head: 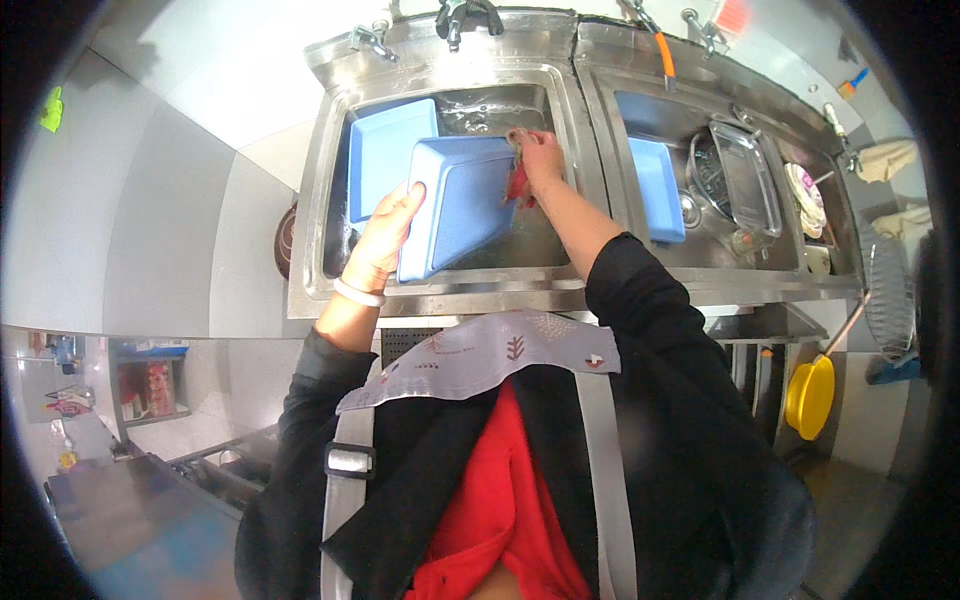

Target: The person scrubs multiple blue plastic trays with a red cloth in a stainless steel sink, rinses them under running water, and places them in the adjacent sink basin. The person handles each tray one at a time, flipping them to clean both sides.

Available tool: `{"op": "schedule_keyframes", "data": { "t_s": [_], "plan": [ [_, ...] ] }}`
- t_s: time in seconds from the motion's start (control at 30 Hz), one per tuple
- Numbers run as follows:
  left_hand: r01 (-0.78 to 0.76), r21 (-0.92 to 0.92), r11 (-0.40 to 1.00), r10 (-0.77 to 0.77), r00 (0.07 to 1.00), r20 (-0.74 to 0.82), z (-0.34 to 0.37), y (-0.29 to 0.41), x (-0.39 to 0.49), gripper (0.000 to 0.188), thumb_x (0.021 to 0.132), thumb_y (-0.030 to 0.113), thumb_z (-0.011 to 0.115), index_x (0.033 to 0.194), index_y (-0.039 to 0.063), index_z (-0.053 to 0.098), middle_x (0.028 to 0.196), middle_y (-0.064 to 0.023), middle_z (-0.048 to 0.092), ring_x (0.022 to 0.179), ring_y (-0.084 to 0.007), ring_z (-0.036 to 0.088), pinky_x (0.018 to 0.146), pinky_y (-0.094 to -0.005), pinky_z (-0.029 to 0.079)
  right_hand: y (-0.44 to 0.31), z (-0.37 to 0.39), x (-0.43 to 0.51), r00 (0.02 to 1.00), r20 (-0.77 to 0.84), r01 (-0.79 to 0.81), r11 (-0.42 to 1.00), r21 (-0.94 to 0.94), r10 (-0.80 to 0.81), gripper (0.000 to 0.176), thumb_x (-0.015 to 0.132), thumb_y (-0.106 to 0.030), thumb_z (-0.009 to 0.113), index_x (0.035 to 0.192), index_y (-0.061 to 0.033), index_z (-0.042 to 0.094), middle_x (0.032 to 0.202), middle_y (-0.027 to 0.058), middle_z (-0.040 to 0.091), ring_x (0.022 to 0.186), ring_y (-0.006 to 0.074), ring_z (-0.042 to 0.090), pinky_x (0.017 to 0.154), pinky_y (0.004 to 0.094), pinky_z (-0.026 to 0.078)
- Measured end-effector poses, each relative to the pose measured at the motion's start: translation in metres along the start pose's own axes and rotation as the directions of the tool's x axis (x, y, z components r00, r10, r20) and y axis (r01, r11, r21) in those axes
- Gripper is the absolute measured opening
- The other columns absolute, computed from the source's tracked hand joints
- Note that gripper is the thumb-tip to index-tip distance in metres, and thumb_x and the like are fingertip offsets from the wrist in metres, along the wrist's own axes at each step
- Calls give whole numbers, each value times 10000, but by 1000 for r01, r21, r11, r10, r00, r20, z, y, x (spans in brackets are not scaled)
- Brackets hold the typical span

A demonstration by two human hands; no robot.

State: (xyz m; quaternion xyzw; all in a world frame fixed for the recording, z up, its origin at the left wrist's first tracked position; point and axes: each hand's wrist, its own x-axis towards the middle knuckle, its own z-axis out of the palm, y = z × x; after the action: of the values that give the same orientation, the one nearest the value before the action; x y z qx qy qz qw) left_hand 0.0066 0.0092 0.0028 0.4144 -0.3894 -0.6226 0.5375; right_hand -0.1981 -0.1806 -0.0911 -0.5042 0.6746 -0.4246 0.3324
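My left hand (389,226) grips one end of a light-blue plastic tray (480,206), which is tilted over the left basin of a stainless steel sink (442,289). Against the tray's far right edge, my right hand (541,159) holds a crumpled red and brownish cloth (519,184). A second light-blue tray (386,154) leans inside the same basin, partly behind the held one. Some water shows on the basin floor. The fingers of my left hand under the tray are hidden.
In the right basin are another blue tray (658,191), a clear rectangular dish (746,180) and a round container partly under it. Faucets (454,30) line the back rim, one with an orange hose (664,56). Bowls (806,199) stand at the far right; a yellow scoop (810,397) hangs below.
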Motion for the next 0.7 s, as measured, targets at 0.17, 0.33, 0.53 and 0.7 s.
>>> {"op": "schedule_keyframes", "data": {
  "t_s": [0.17,0.33,0.53,0.7],
  "plan": [
    [-88,-100,991,75,989,-129,-15,0,-2,539,960,394,563,1325,7,472,1211,-106,587,1077,-200,579,929,-355,475,56,6,-19,948,296,226,898,-378,-114,363,832,-291,658,1104,-52,647,1114,179,649,1015,343,625,876,426,499],
    [-112,-142,984,82,976,-201,-26,2,8,616,950,452,553,1353,2,433,1236,-135,568,1110,-232,572,958,-380,467,92,3,-56,733,666,665,359,-655,-143,362,858,-268,602,1136,-39,638,1136,214,623,1041,402,603,858,537,494],
    [-64,-103,993,46,984,-170,-24,3,16,566,965,431,535,1328,6,450,1206,-123,584,1051,-224,606,911,-365,503,83,13,7,584,643,-592,802,-82,497,237,850,-239,485,926,-57,615,1017,134,618,1018,315,586,720,535,502],
    [0,-27,1000,-4,988,-152,3,-8,28,439,985,375,523,1242,20,535,1095,-92,636,968,-179,629,843,-323,522,23,8,-8,743,604,-614,653,443,288,143,820,-232,535,915,-130,561,842,60,544,733,226,517,580,336,439]
  ]
}}
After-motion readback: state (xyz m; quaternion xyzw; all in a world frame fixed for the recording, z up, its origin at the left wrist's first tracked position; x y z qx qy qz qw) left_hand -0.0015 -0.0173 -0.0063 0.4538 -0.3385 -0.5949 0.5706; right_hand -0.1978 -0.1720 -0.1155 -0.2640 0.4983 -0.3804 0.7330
